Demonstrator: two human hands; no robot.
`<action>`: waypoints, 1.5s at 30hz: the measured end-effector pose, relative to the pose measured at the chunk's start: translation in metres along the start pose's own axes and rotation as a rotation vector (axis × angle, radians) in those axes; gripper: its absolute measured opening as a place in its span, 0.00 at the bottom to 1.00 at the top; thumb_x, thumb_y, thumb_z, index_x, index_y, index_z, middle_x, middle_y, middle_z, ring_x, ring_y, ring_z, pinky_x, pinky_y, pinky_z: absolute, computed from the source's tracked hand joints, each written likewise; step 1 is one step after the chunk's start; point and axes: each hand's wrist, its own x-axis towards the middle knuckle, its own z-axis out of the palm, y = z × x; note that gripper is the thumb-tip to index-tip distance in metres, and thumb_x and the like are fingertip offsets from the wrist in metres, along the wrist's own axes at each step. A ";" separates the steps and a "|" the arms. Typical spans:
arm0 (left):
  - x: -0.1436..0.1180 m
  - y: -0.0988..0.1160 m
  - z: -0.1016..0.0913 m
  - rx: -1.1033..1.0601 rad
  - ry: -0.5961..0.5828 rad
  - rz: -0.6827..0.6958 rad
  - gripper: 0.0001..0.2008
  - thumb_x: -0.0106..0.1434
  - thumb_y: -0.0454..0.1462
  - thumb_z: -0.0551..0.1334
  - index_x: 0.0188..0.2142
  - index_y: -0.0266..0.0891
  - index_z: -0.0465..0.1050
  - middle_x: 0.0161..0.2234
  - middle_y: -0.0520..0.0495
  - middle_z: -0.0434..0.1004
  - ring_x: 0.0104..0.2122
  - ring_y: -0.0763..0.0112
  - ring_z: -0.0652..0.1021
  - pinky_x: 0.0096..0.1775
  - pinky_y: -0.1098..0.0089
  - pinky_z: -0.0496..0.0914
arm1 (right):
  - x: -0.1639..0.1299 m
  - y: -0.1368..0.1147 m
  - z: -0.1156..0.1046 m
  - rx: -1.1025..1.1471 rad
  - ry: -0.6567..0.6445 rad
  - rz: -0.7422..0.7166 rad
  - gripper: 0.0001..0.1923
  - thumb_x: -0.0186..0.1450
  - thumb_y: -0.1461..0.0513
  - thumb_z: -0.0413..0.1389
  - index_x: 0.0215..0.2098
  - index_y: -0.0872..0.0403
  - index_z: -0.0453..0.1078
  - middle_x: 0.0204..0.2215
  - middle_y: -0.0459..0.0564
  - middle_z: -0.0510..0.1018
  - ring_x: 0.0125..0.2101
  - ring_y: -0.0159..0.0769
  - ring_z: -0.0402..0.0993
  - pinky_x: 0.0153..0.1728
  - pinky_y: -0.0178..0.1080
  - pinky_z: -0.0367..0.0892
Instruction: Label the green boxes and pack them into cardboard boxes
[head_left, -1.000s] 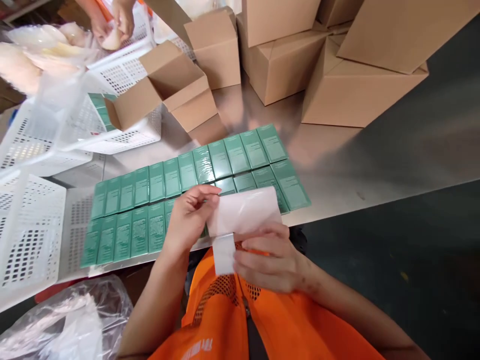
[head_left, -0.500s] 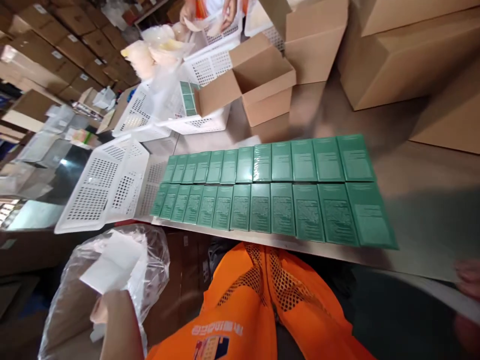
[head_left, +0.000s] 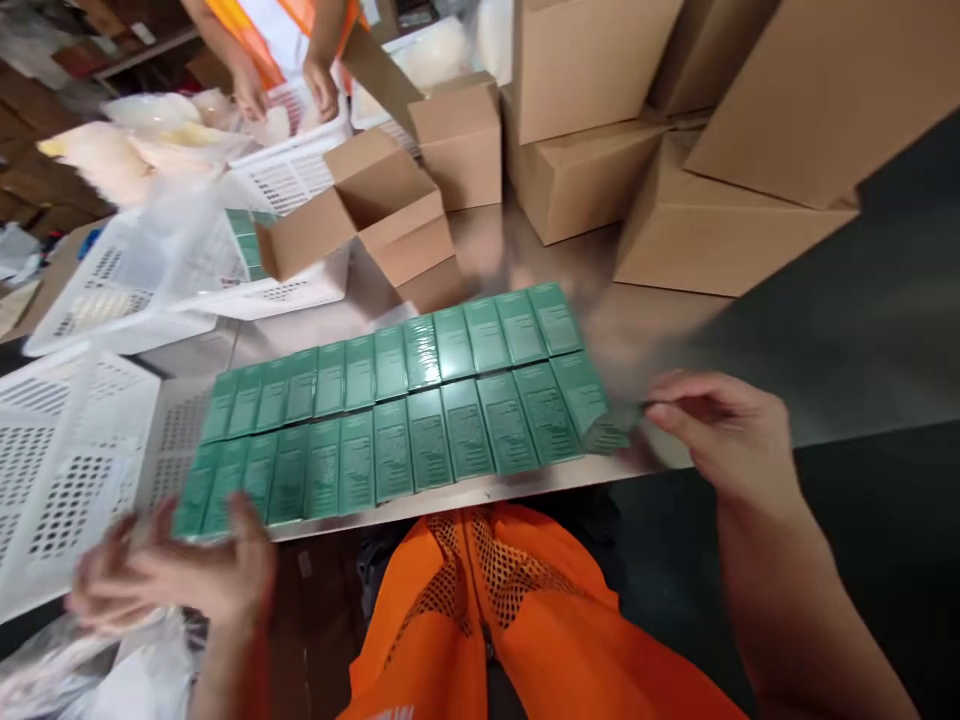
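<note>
Flanking green boxes (head_left: 405,410) | left hand (head_left: 180,570) open, near-left corner | right hand (head_left: 720,430) pinched, right end

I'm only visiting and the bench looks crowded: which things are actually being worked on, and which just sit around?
In hand:
green boxes, two rows
left hand at their left end
right hand at their right end

Lying about:
cardboard cartons
open carton
white baskets
plastic bag

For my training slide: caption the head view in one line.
Both bare hands, left hand and right hand, flank two rows of green boxes on a steel table.
</note>
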 end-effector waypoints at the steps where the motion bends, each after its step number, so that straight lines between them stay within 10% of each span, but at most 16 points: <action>1: -0.005 0.014 0.015 0.057 0.039 0.141 0.17 0.61 0.48 0.66 0.49 0.53 0.71 0.59 0.49 0.68 0.65 0.39 0.56 0.62 0.33 0.43 | 0.003 0.001 -0.002 0.007 -0.009 0.034 0.05 0.55 0.59 0.70 0.29 0.45 0.79 0.26 0.50 0.80 0.28 0.38 0.76 0.31 0.45 0.70; 2: -0.011 0.033 0.030 0.112 0.072 0.300 0.16 0.59 0.47 0.67 0.46 0.49 0.73 0.54 0.45 0.72 0.62 0.38 0.62 0.61 0.35 0.46 | 0.006 0.002 -0.003 0.015 -0.017 0.075 0.06 0.54 0.58 0.71 0.28 0.46 0.79 0.26 0.48 0.80 0.28 0.37 0.76 0.31 0.42 0.70; 5: -0.027 0.102 0.069 -0.123 -0.366 0.604 0.10 0.67 0.43 0.61 0.45 0.46 0.77 0.40 0.44 0.78 0.47 0.53 0.74 0.52 0.51 0.64 | 0.015 0.000 -0.002 0.074 -0.099 0.206 0.12 0.51 0.54 0.72 0.27 0.50 0.77 0.24 0.45 0.79 0.25 0.32 0.74 0.29 0.37 0.70; 11: -0.039 0.186 0.111 -0.274 -0.916 0.492 0.15 0.69 0.45 0.57 0.34 0.42 0.78 0.28 0.49 0.79 0.34 0.64 0.75 0.37 0.65 0.66 | 0.027 -0.004 -0.002 0.184 -0.253 0.365 0.17 0.49 0.53 0.72 0.29 0.54 0.76 0.23 0.43 0.76 0.24 0.29 0.70 0.28 0.34 0.67; 18: -0.052 0.204 0.129 -0.062 -1.019 0.295 0.16 0.68 0.43 0.56 0.25 0.42 0.70 0.21 0.52 0.74 0.24 0.69 0.72 0.30 0.68 0.59 | 0.033 0.013 0.000 -0.033 -0.251 0.330 0.14 0.56 0.51 0.67 0.31 0.54 0.79 0.25 0.45 0.78 0.25 0.29 0.68 0.27 0.34 0.62; 45: -0.040 0.230 0.144 0.324 -1.120 0.487 0.17 0.67 0.43 0.53 0.29 0.43 0.77 0.29 0.44 0.81 0.32 0.57 0.80 0.32 0.64 0.63 | 0.028 0.032 0.012 -0.411 -0.182 0.184 0.06 0.61 0.59 0.64 0.29 0.53 0.76 0.28 0.45 0.77 0.27 0.31 0.72 0.34 0.37 0.68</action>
